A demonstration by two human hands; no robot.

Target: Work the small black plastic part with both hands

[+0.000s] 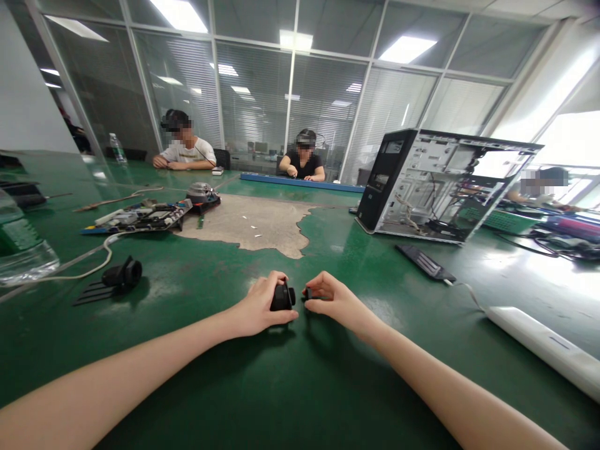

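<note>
Near the middle of the green table (262, 381), my left hand (263, 307) is wrapped round a black round part (283, 297), whose narrower end faces right. Just to its right, my right hand (330, 299) pinches a small black piece (307, 294) between thumb and fingers. A narrow gap separates the two black parts. Both appear to be held a little above the tabletop. My palm and fingers hide part of the larger one.
A black part with prongs (117, 275) lies left, near a circuit board (140, 215) and a water bottle (21, 240). An open computer case (435, 187) stands back right, with a power strip (539, 344) before it. Three people (307, 164) sit beyond.
</note>
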